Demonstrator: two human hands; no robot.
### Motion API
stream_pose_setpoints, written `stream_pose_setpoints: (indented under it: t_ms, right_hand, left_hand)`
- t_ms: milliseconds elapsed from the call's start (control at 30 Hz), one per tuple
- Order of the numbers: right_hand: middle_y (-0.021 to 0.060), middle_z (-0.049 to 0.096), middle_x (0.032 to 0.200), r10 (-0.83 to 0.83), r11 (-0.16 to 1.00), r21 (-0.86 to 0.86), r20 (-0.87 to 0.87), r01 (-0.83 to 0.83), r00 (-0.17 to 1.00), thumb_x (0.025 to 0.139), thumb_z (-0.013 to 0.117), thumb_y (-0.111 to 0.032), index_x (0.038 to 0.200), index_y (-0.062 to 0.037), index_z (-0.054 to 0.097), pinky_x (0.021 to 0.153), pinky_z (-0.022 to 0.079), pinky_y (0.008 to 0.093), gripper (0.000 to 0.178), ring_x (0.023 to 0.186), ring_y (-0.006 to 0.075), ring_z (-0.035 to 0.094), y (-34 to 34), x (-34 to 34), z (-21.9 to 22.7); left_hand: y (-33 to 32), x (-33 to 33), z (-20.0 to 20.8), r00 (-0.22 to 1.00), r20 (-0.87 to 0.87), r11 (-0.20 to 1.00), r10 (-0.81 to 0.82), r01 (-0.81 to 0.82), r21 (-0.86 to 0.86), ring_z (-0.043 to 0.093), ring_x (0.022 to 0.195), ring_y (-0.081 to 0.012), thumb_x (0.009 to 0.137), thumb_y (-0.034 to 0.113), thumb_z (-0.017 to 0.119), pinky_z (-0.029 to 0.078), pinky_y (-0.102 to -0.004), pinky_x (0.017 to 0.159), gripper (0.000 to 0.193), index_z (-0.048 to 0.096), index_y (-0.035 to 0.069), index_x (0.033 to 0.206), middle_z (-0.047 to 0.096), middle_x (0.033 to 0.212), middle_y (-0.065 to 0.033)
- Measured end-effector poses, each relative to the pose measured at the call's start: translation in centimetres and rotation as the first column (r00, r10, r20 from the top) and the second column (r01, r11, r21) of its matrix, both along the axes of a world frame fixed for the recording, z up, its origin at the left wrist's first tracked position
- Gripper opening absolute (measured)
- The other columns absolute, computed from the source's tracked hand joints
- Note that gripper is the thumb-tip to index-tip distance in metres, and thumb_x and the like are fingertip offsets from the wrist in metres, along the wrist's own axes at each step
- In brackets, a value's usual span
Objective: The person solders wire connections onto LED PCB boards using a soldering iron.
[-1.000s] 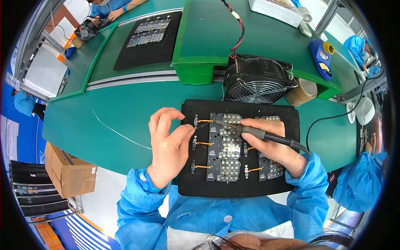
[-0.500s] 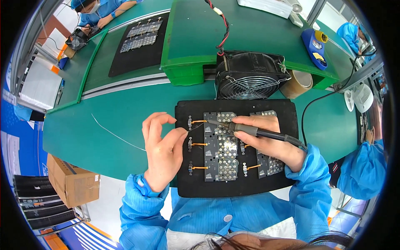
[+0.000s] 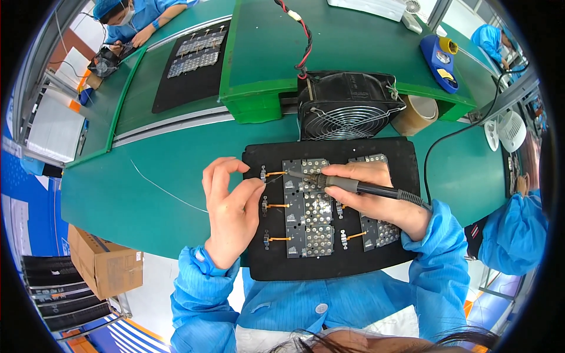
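Observation:
My right hand [image 3: 376, 197] is wrapped round a soldering iron [image 3: 344, 183], its tip pointing left onto the upper left edge of a dark circuit board panel [image 3: 292, 215] with round metal pads. Thumb and forefinger of my left hand [image 3: 231, 206] pinch a thin solder wire [image 3: 169, 193]; its short end reaches toward the iron's tip, and the long part trails left over the bench. Small connectors [image 3: 265, 206] on orange flex strips stick out from the panel's left side. A second panel [image 3: 369, 226] lies under and beside my right hand, partly hidden. Both panels rest on a black mat [image 3: 294, 269].
Behind the mat stands a black fan [image 3: 347, 109] with a wire guard, beside a tape roll [image 3: 415, 115]. A blue holder [image 3: 439, 65] sits on the green shelf [image 3: 259, 106]. The iron's cable [image 3: 428, 156] loops at right. Co-workers sit at far left and right.
The whole view has shifted slightly, moving the bench items a little left. Both hands keep their grips, and the iron's tip stays near the same upper left edge of the panel.

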State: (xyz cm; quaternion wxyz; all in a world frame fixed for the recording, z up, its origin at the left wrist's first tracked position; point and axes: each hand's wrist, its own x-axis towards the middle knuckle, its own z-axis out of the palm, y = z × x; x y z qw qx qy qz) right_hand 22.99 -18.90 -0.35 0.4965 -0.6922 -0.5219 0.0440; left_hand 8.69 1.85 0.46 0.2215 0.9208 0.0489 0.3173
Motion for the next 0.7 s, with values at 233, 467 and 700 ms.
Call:
stream_pose_setpoints:
  t_ms: [233, 467, 700]
  right_hand:
    - [0.0126, 0.069, 0.082, 0.002, 1.000, 0.001, 0.003, -0.002, 1.000, 0.076, 0.075, -0.011, 0.105, -0.0008, 0.067, 0.060, 0.052, 0.0292, 0.032, 0.068, 0.0218, 0.068, 0.0, 0.0, 0.1]
    - [0.0124, 0.069, 0.081, 0.007, 1.000, 0.012, 0.011, -0.007, 1.000, 0.077, 0.075, -0.012, 0.104, -0.0007, 0.067, 0.059, 0.051, 0.0290, 0.031, 0.067, 0.0214, 0.067, 0.0, 0.1, 0.0]
    - [0.0132, 0.070, 0.083, -0.008, 1.000, -0.018, -0.007, 0.007, 1.000, 0.076, 0.075, -0.009, 0.105, -0.0006, 0.067, 0.061, 0.053, 0.0300, 0.031, 0.070, 0.0237, 0.069, 0.0, 0.2, 0.2]
  left_hand:
    - [-0.1, 0.9, -0.3, 0.999, 0.019, 0.999, -0.027, 0.027, -0.019, 0.051, 0.103, -0.0317, 0.063, -0.006, 0.073, 0.043, -0.0401, 0.085, 0.016, 0.066, 0.003, 0.075, 0.053, 0.098, -0.0099]
    - [0.0, 1.7, -0.8, 0.998, 0.006, 0.998, -0.056, 0.056, -0.012, 0.056, 0.095, -0.0285, 0.066, -0.007, 0.072, 0.046, -0.0370, 0.079, 0.015, 0.066, 0.002, 0.077, 0.054, 0.098, -0.0102]
    - [0.9, 2.8, -1.8, 0.990, -0.131, 0.826, -0.061, -0.024, -0.563, 0.044, 0.063, -0.0065, 0.072, -0.006, 0.073, 0.037, -0.0217, 0.055, 0.015, 0.065, 0.001, 0.082, 0.050, 0.090, -0.0031]
